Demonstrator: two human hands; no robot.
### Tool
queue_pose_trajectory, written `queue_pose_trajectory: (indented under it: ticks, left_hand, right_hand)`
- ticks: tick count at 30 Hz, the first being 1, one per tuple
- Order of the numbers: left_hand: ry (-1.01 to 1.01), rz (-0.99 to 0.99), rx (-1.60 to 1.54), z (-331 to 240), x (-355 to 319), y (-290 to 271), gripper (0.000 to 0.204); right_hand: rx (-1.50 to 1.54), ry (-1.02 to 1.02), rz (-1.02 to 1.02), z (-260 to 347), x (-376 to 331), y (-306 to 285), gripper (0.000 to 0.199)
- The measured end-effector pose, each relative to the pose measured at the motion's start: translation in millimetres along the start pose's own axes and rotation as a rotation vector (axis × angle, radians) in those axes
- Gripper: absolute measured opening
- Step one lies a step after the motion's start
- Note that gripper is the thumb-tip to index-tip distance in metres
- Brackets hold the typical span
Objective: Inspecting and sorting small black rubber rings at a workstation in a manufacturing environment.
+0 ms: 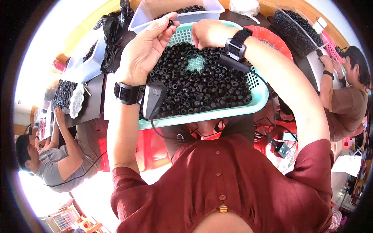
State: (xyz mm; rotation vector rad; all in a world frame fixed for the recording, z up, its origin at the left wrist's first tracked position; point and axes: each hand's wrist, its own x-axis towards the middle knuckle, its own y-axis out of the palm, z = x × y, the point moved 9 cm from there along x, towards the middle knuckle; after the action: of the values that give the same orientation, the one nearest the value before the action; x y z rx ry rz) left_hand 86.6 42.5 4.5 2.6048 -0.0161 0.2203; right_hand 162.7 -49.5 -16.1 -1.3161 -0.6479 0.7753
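My left hand [142, 54] is raised over the far left rim of a mint-green plastic basket [261, 101]. Its thumb and fingers close on a small black ring-shaped piece [170, 23]. Many similar black pieces [202, 91], round with holes through them, lie heaped in the basket. My right hand [211, 33] hangs over the far part of the heap, back of the hand up and fingers curled down. Its fingertips are mostly hidden, so whatever they hold cannot be seen. Both wrists wear black straps with small dark devices.
Behind the basket stands a clear bin [176, 14] of black pieces. A red round tray [272, 39] is at the far right, near another filled bin [299, 33]. A black plastic bag [112, 42] lies at left. Co-workers sit on both sides. Cables run from my wrists.
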Motion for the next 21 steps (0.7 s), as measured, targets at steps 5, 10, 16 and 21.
queue_pose_trajectory:
  ticks: [5, 10, 16, 21]
  left_hand:
    - [-0.109, 0.016, -0.086, 10, -3, -20, 0.031]
    - [-0.06, -0.055, -0.017, 7, -5, -6, 0.035]
    - [-0.171, -0.072, 0.046, 34, -10, -22, 0.032]
    - [-0.195, -0.086, 0.099, 41, -8, -26, 0.032]
  right_hand:
    - [-0.086, -0.159, -0.014, 2, 18, 45, 0.009]
    - [0.117, -0.3, -0.004, -3, 20, 64, 0.015]
    - [0.171, -0.244, -0.018, -5, 21, 60, 0.016]
    - [0.719, -0.119, -0.243, -19, 13, 2, 0.014]
